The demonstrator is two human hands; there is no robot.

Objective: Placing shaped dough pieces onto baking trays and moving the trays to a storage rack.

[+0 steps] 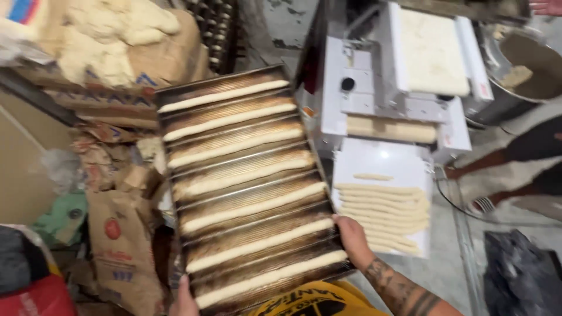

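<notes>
A long, browned metal baking tray (pixel 175 88) with several channels runs away from me, each channel holding one long raw dough stick (pixel 234 120). My right hand (pixel 351 237) grips the tray's near right edge. My left hand (pixel 184 298) holds the near left corner; only part of it shows at the bottom edge. Just right of the tray, a pile of several rolled dough sticks (pixel 383 213) lies on the white outfeed shelf (pixel 380 158) of a dough-rolling machine (pixel 398 88).
Brown paper flour sacks (pixel 120 246) stand stacked to the left, with a lump of raw dough (pixel 111 41) on the upper sacks. A metal mixing bowl (pixel 527 64) sits at the top right. Another person's legs and sandalled foot (pixel 509 175) stand on the floor at right.
</notes>
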